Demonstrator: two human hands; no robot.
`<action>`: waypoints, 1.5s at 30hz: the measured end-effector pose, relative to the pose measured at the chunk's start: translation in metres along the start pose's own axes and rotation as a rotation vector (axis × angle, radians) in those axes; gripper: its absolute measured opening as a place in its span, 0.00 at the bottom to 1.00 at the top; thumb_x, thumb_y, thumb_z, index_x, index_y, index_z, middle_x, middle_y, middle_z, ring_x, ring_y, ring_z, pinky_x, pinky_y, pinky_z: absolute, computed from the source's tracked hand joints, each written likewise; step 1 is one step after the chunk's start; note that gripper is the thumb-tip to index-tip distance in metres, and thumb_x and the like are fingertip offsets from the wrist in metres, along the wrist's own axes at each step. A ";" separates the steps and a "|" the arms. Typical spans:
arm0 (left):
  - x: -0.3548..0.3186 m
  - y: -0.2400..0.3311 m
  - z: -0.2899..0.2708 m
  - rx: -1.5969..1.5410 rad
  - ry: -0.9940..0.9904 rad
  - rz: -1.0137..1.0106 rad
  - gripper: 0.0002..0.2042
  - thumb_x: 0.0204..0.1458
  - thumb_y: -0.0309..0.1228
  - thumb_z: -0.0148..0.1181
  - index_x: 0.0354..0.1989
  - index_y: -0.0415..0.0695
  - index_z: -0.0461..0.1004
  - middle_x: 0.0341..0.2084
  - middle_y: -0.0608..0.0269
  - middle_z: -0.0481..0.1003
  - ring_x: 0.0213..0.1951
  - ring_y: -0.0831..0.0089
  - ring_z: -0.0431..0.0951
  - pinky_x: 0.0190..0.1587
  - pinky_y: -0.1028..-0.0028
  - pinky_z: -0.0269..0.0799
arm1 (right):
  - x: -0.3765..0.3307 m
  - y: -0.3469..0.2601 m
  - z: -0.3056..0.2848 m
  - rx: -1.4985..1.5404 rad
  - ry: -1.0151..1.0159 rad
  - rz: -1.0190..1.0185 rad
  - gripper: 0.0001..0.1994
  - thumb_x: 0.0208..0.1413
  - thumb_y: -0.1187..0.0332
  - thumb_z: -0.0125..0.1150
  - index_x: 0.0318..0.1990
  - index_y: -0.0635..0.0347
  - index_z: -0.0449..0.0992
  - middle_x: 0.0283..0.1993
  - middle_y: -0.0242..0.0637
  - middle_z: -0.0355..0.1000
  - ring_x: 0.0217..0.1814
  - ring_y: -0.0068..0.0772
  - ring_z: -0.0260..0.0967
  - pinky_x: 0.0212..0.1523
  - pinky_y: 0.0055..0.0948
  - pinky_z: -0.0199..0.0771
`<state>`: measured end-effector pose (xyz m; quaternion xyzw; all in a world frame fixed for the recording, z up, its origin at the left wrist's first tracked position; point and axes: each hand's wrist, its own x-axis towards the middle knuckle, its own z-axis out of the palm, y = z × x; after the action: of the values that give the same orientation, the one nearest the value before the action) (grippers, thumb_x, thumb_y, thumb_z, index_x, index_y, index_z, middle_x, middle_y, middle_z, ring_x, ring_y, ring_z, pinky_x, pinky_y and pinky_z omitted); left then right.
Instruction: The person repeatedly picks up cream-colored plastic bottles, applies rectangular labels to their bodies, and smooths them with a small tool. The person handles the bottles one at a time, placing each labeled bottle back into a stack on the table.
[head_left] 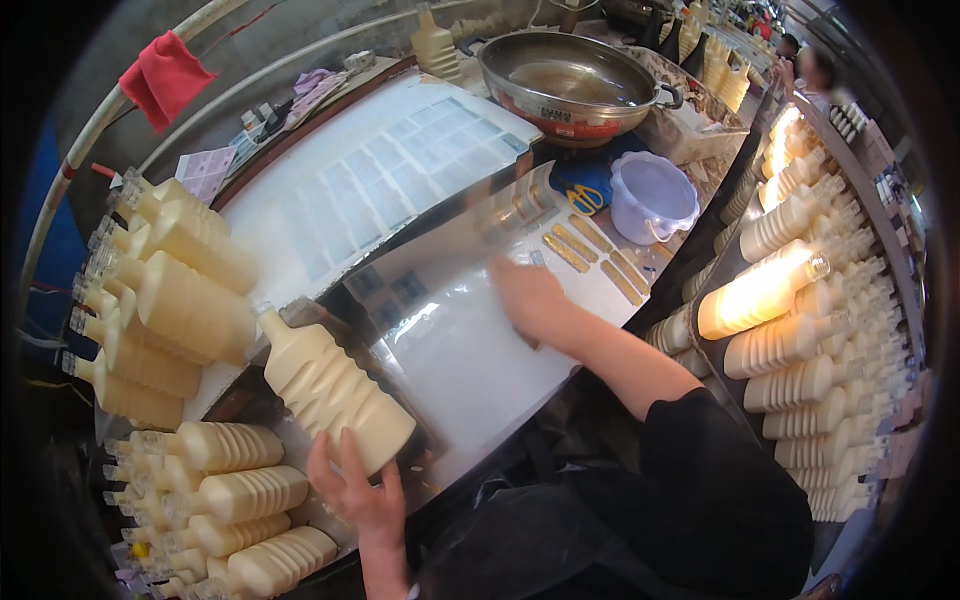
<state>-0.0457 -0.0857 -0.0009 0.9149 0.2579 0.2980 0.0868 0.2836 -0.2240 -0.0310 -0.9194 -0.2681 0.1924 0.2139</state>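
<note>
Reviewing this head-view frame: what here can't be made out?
- Right hand: motion-blurred, so its fingers and any grip on the gold labels are unclear.
- Left hand: palm hidden behind the cream bottle.
- Bottles at right: far ones glare-washed and tiny.
- Metal basin: contents unreadable.

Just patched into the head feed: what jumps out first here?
The cream ribbed bottles: the left hand grips the base of one cream bottle tilted over the shiny worktop, with stacks lying at far left and rows filling the right side. The right hand presses flat on the worktop near gold label strips. A metal basin sits at top centre.
</note>
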 end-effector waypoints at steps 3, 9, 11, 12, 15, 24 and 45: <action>0.000 0.001 0.003 0.007 0.013 0.026 0.33 0.42 0.25 0.71 0.62 0.40 0.71 0.64 0.40 0.63 0.63 0.41 0.63 0.65 0.48 0.61 | -0.035 -0.019 0.016 0.105 -0.055 -0.075 0.22 0.72 0.55 0.36 0.56 0.63 0.69 0.43 0.61 0.77 0.45 0.59 0.78 0.43 0.48 0.80; -0.004 0.000 0.008 -0.006 0.027 0.030 0.33 0.45 0.27 0.71 0.63 0.40 0.70 0.65 0.39 0.62 0.63 0.39 0.63 0.65 0.47 0.60 | -0.056 0.001 0.017 -0.093 0.204 -0.339 0.17 0.62 0.66 0.54 0.51 0.73 0.71 0.41 0.58 0.76 0.41 0.59 0.79 0.41 0.51 0.80; -0.006 -0.001 0.007 0.008 0.030 0.026 0.32 0.46 0.27 0.71 0.63 0.40 0.70 0.65 0.38 0.62 0.63 0.39 0.62 0.65 0.47 0.60 | -0.045 0.020 -0.024 -0.223 0.139 0.098 0.14 0.55 0.75 0.56 0.49 0.71 0.73 0.43 0.55 0.75 0.44 0.57 0.79 0.43 0.49 0.81; -0.005 0.000 0.009 0.004 0.030 0.032 0.32 0.46 0.27 0.71 0.63 0.39 0.70 0.65 0.38 0.62 0.63 0.39 0.62 0.65 0.47 0.60 | -0.044 0.048 -0.027 -0.335 0.254 0.107 0.14 0.55 0.76 0.56 0.49 0.70 0.73 0.42 0.53 0.76 0.42 0.55 0.79 0.42 0.48 0.81; -0.005 0.001 0.011 -0.005 0.039 0.024 0.32 0.47 0.28 0.71 0.64 0.39 0.70 0.65 0.38 0.62 0.63 0.38 0.62 0.65 0.46 0.59 | -0.056 0.095 -0.028 -0.521 0.280 0.059 0.16 0.56 0.75 0.56 0.52 0.69 0.73 0.39 0.50 0.77 0.39 0.53 0.80 0.38 0.47 0.80; -0.006 0.001 0.010 0.000 0.028 -0.004 0.34 0.48 0.31 0.71 0.66 0.38 0.67 0.66 0.38 0.61 0.64 0.39 0.62 0.66 0.47 0.59 | -0.111 0.074 -0.026 -0.313 0.072 -0.088 0.21 0.60 0.72 0.49 0.61 0.60 0.73 0.37 0.49 0.78 0.38 0.54 0.79 0.38 0.49 0.78; 0.002 -0.018 0.003 -0.543 0.110 -0.173 0.46 0.46 0.32 0.73 0.74 0.38 0.53 0.67 0.43 0.56 0.66 0.50 0.63 0.66 0.56 0.64 | -0.108 0.172 0.008 0.951 0.258 0.531 0.22 0.57 0.51 0.71 0.25 0.62 0.75 0.19 0.37 0.71 0.16 0.26 0.66 0.17 0.24 0.61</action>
<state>-0.0498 -0.0696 -0.0081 0.8152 0.2500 0.3970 0.3395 0.2665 -0.4154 -0.0971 -0.7737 0.1174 0.2253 0.5803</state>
